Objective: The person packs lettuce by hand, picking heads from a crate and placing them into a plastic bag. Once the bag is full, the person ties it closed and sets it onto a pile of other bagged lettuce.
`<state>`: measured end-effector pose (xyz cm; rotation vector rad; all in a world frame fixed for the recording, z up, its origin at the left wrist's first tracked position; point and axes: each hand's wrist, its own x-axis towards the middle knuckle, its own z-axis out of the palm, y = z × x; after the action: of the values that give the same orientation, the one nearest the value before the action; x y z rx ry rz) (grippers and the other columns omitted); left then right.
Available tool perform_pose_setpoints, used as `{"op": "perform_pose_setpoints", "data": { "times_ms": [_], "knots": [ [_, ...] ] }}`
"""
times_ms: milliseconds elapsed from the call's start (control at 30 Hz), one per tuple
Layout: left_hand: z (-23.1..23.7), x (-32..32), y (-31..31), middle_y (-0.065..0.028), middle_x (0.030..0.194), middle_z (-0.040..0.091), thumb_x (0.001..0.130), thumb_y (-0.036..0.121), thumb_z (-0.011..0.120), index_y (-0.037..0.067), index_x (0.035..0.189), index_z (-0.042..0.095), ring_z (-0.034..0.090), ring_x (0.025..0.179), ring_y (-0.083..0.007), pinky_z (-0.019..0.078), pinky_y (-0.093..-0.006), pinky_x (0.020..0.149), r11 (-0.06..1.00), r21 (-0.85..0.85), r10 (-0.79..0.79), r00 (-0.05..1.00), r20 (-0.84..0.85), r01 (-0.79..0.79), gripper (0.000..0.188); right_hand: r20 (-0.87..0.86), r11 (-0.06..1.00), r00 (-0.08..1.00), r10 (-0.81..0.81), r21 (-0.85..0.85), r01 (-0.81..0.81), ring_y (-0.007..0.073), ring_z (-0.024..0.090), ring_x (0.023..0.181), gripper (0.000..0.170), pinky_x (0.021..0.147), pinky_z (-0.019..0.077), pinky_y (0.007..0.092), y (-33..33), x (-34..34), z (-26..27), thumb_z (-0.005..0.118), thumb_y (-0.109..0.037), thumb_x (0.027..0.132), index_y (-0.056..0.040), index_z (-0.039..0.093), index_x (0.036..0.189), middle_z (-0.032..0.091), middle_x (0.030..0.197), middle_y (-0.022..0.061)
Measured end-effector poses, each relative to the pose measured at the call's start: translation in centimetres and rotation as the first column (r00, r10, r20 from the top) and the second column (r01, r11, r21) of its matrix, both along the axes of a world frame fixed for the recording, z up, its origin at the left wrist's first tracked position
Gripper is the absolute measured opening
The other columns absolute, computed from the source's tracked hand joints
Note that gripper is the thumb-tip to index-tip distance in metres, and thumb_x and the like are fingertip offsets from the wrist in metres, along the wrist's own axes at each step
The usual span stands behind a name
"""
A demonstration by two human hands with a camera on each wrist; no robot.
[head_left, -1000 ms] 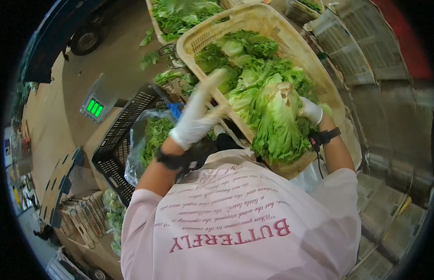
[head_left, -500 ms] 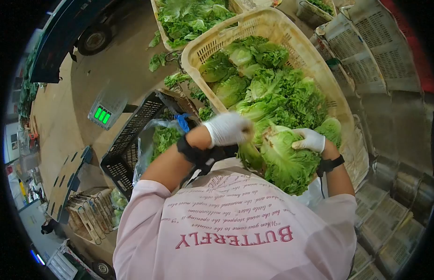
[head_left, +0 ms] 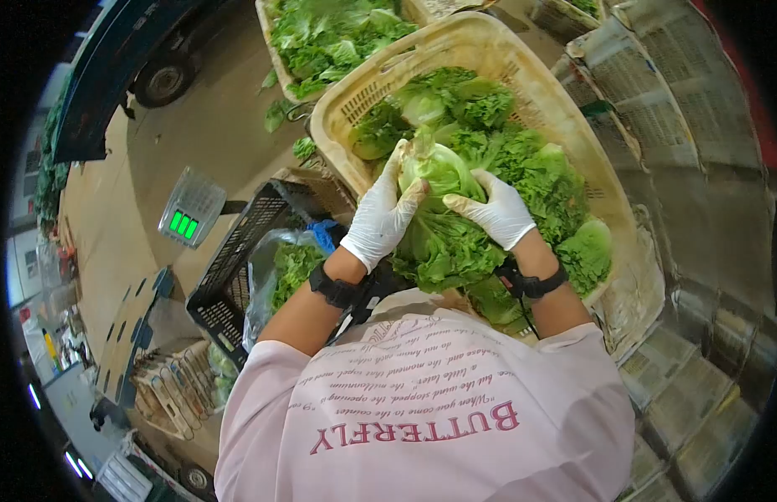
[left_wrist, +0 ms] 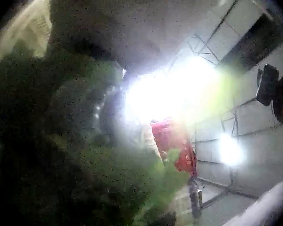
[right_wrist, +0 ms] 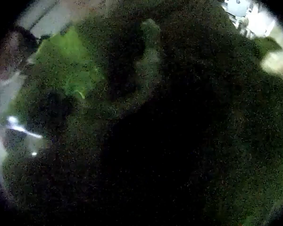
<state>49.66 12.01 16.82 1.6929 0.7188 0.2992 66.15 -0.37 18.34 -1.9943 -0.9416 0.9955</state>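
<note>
Head view: lettuce (head_left: 445, 174) sits gripped between fingers (head_left: 393, 171) of left hand (head_left: 378, 216) and right hand (head_left: 502, 212).

2 hands (head_left: 378, 217) — 1 held lettuce (head_left: 439, 233)

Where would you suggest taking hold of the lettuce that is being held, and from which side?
I'd take the lettuce by its pale, rounded part below the stem end, coming from left and right together. The stem end points away from the shirt; this part looks compact, while the frilly leaves spread loose and may tear.
</note>
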Motion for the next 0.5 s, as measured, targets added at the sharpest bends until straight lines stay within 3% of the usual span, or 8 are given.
{"op": "perform_pose_setpoints", "data": {
  "times_ms": [67,167,200,233,300,367,433,500],
  "knots": [
    [-0.2,-0.4,1.1,-0.0265,0.126,0.047,0.092,0.037,0.053,-0.001,0.138,0.031,0.047,0.117,-0.0385,0.0383,-0.0365,0.096,0.970,0.238,-0.032,0.996,-0.082,0.051,0.064,-0.097,0.999,0.995,0.019,-0.024,-0.022,0.0199,0.063,0.085,0.061,0.079,0.0478,0.0307,0.6,0.4,-0.7,0.075,-0.048,0.071,-0.0017,0.061,0.109,0.067,0.095,0.0135],
    [0.2,-1.0,2.1,-0.0246,0.110,0.053,0.091,0.031,0.055,-0.001,0.135,0.038,0.052,0.105,-0.0386,0.0403,-0.0372,0.093,0.917,0.393,-0.016,0.993,-0.120,0.063,0.057,-0.190,0.998,0.980,0.062,-0.011,-0.065,0.0216,0.064,0.086,0.063,0.079,0.0482,0.0314,0.9,0.9,-2.2,0.075,-0.050,0.071,-0.0012,0.061,0.109,0.068,0.095,0.0135],
    [-1.0,-0.9,2.1,-0.0224,0.100,0.054,0.090,0.026,0.056,-0.001,0.132,0.041,0.053,0.097,-0.0360,0.0416,-0.0374,0.088,0.909,0.416,-0.003,1.000,-0.009,0.006,0.052,-0.154,0.996,0.985,0.077,-0.034,-0.083,0.0238,0.064,0.089,0.067,0.080,0.0481,0.0317,1.0,1.0,-2.3,0.074,-0.052,0.070,-0.0014,0.061,0.110,0.067,0.097,0.0153],
    [-1.2,-0.8,2.4,-0.0224,0.100,0.054,0.090,0.026,0.056,-0.001,0.132,0.041,0.053,0.097,-0.0360,0.0416,-0.0374,0.088,0.909,0.417,-0.001,1.000,-0.010,0.006,0.052,-0.155,0.996,0.985,0.078,-0.033,-0.084,0.0238,0.064,0.089,0.067,0.080,0.0481,0.0317,1.0,1.1,-2.5,0.074,-0.052,0.070,-0.0014,0.061,0.110,0.067,0.097,0.0153],
    [-1.5,-0.6,2.8,-0.0226,0.099,0.055,0.091,0.022,0.055,-0.002,0.129,0.044,0.053,0.096,-0.0349,0.0420,-0.0370,0.086,0.979,0.202,-0.038,0.999,0.004,0.037,0.047,-0.098,0.993,0.990,0.105,-0.040,-0.109,0.0252,0.064,0.091,0.070,0.082,0.0478,0.0318,0.8,1.5,-2.9,0.074,-0.054,0.068,-0.0018,0.060,0.112,0.067,0.099,0.0169],
    [-0.9,-0.3,2.8,-0.0221,0.099,0.055,0.091,0.019,0.054,-0.001,0.128,0.046,0.053,0.094,-0.0341,0.0420,-0.0369,0.084,0.977,0.208,-0.048,0.999,-0.025,0.052,0.043,-0.098,0.992,0.990,0.101,-0.069,-0.108,0.0269,0.064,0.093,0.073,0.083,0.0475,0.0328,0.5,1.8,-2.7,0.074,-0.056,0.067,-0.0019,0.059,0.114,0.066,0.100,0.0179],
    [-0.2,0.0,3.1,-0.0222,0.098,0.055,0.089,0.016,0.055,0.000,0.129,0.046,0.053,0.092,-0.0343,0.0422,-0.0366,0.084,0.961,0.216,-0.144,0.980,-0.134,0.171,0.044,-0.102,0.990,0.990,0.094,-0.094,-0.104,0.0286,0.063,0.096,0.076,0.084,0.0472,0.0338,0.2,1.8,-2.6,0.073,-0.058,0.066,-0.0020,0.058,0.115,0.065,0.102,0.0190],
    [0.2,0.4,2.7,-0.0216,0.098,0.055,0.088,0.016,0.055,0.000,0.128,0.047,0.053,0.092,-0.0339,0.0419,-0.0366,0.084,0.951,0.260,-0.144,0.983,-0.111,0.169,0.043,0.026,0.987,0.993,0.119,-0.111,-0.116,0.0308,0.062,0.099,0.081,0.086,0.0464,0.0357,-0.6,2.1,-2.7,0.072,-0.062,0.065,-0.0018,0.056,0.117,0.064,0.106,0.0202]
  ]
}}
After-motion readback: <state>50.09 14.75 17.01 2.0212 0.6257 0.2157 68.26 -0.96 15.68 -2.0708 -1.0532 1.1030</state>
